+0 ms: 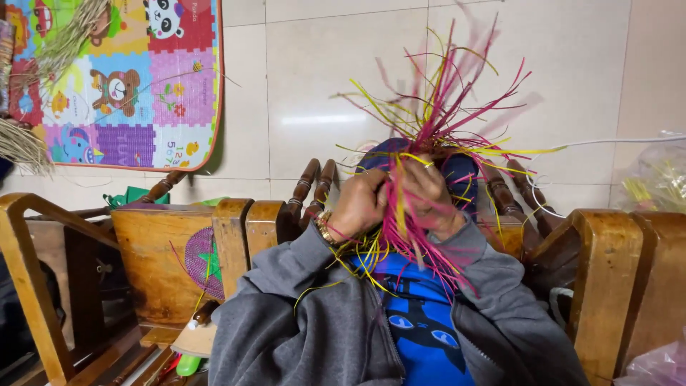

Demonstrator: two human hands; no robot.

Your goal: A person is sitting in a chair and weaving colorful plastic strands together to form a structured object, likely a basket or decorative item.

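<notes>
My left hand (pixel 361 204), with a gold watch at the wrist, and my right hand (pixel 429 189) are both closed on a dark blue woven piece (pixel 457 171) held in front of my chest. Many loose pink and yellow strands (pixel 436 107) fan upward from it, and more hang down between my grey sleeves over my blue shirt. The fingers of both hands pinch strands against the piece. Most of the woven piece is hidden behind my hands and the strands.
Wooden chair frames (pixel 600 271) stand close around me on both sides. A purple woven disc with a green star (pixel 204 261) lies on the left wooden seat. A colourful foam mat (pixel 128 78) and dry straw (pixel 25 146) lie on the tiled floor; a clear bag of strands (pixel 654 179) is at right.
</notes>
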